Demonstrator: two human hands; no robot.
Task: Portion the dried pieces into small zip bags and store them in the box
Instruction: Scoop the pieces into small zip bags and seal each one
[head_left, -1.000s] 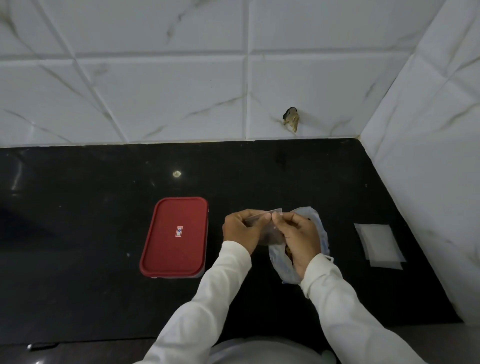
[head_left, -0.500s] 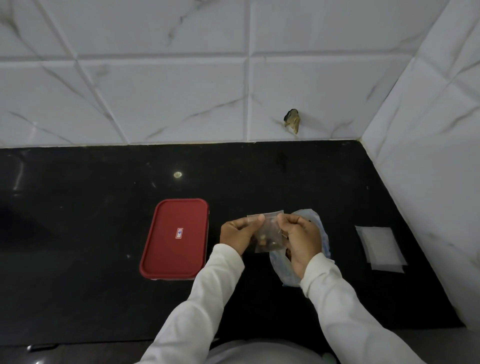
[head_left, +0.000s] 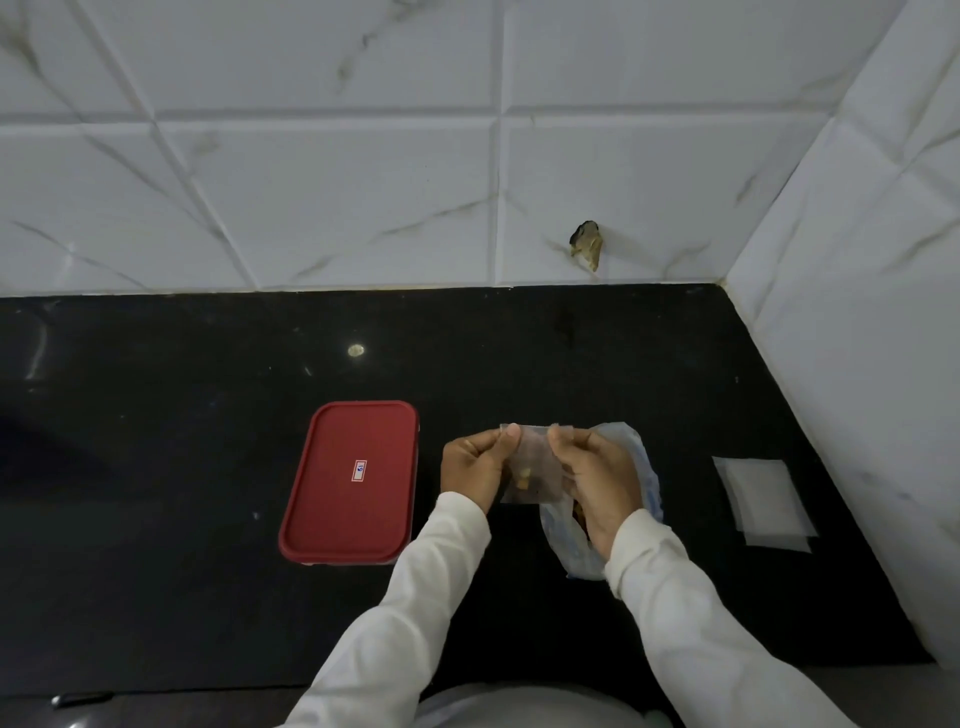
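Clear zip bag, dried pieces seemingly inside, hangs from left hand and right hand fingers pinching its top.

I held the small clear zip bag upright at centre frame, dried pieces at its bottom; the red-lidded box lay shut to its left.

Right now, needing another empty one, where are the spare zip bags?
Head view: the spare zip bags lie flat on the black counter, far right, beside the tiled side wall.
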